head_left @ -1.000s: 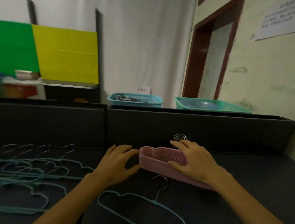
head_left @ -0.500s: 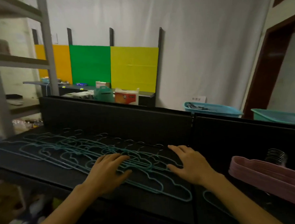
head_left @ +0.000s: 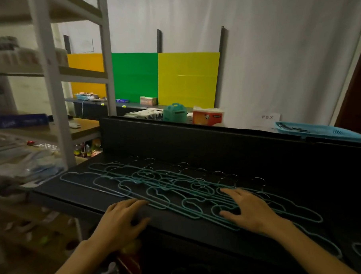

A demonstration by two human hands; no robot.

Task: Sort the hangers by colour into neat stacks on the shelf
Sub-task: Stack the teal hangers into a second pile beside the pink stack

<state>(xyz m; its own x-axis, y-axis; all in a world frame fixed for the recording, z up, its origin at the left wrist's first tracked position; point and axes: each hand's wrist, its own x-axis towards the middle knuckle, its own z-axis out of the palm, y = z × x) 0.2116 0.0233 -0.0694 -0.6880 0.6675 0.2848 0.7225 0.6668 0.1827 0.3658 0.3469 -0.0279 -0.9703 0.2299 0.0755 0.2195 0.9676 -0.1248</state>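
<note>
A white curtain [head_left: 275, 56] covers the far wall. In front of it stand three flat coloured panels side by side: an orange panel [head_left: 86, 74] at the left, a green panel [head_left: 135, 76] in the middle and a yellow panel [head_left: 188, 78] at the right. At the left side of the scene stands a tall grey metal rack [head_left: 49, 84] with wooden boards, and blurred goods lie on it.

The black shelf [head_left: 200, 225] with a low black back wall crosses the near part of the scene from left to right. On its flat top lies a wide spread of thin teal wire hangers [head_left: 157, 185], overlapping one another in a loose row, with their metal hooks pointing to the far side, toward the back wall. The spread reaches from the left end of the shelf to the near right corner.

Behind the back wall, at the far right, a light blue plastic basket [head_left: 318, 129] holds some dark small pieces that are too blurred to name. Farther left behind the wall are a small teal plastic container [head_left: 174, 113] and, just beside it on the right, an orange and white package [head_left: 207, 116].

The left hand [head_left: 123, 220] rests palm down at the near edge of the shelf, fingers loosely extended, fingertips touching the nearest hanger wire and grasping nothing. The right hand [head_left: 247, 210] lies flat on top of the hangers with its fingers spread and straight, pressing on the wires.
</note>
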